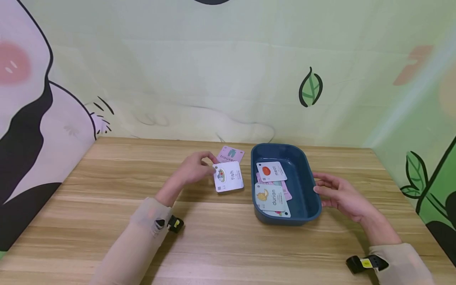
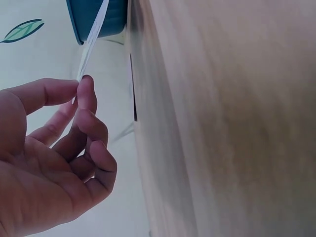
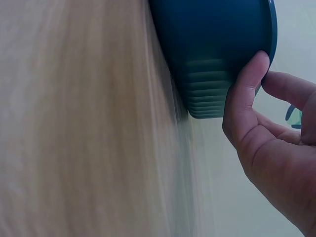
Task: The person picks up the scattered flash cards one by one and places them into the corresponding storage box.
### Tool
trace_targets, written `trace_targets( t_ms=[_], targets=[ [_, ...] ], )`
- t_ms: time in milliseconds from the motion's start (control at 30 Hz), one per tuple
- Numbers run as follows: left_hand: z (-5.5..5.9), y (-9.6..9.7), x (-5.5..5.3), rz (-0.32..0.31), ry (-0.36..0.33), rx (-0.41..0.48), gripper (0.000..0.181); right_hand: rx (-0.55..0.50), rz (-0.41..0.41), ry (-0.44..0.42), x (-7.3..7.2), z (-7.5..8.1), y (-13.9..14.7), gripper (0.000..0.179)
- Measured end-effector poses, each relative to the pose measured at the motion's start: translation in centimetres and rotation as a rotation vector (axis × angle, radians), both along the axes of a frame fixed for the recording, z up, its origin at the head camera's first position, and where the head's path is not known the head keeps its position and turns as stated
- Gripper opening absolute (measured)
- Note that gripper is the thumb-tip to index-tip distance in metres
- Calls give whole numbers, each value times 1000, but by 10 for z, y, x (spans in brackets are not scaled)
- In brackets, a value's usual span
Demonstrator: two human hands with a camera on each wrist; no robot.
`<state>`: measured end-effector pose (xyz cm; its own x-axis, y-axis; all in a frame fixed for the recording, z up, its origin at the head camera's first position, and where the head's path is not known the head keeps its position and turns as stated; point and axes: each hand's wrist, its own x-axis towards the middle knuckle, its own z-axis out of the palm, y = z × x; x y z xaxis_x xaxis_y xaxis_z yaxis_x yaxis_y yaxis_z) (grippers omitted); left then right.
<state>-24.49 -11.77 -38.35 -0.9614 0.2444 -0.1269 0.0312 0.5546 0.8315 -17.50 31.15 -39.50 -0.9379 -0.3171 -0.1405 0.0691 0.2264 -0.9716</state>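
My left hand [image 1: 195,168] pinches a white card [image 1: 228,177] marked "fish" by its left edge, between thumb and index fingertip. In the left wrist view this card [image 2: 93,42] appears nearly edge-on. Behind it a pink "trousers" card [image 1: 230,153] lies on the table, partly covered. A dark blue bin [image 1: 310,158] stands to the right, holding several cards, among them a "meat" card [image 1: 272,171] and a "durian" card [image 1: 270,198]. My right hand [image 1: 343,194] touches the bin's right side, its thumb at the rim and fingers against the outer wall.
The wooden table [image 1: 199,245] meets a printed cloth backdrop [image 1: 199,79] along its far edge. Backdrop panels also rise at the left and right sides. Each wrist wears a small black strapped device, such as the left one [image 1: 175,224].
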Motion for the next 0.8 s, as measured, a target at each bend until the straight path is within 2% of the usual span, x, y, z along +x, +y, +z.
trace_targets(
  t_ms=[200, 500, 667, 800],
  targets=[
    [3, 1, 2, 53, 20, 65, 20, -16, 8, 7, 0, -1, 0, 60],
    [9, 9, 6, 86, 26, 236, 24, -42, 20, 19, 0, -4, 2, 59],
    [8, 16, 9, 79, 31, 319, 25, -31, 15, 16, 0, -3, 2, 59],
    [8, 22, 12, 76, 53, 327, 25, -20, 5, 8, -1, -3, 1, 59]
  ],
)
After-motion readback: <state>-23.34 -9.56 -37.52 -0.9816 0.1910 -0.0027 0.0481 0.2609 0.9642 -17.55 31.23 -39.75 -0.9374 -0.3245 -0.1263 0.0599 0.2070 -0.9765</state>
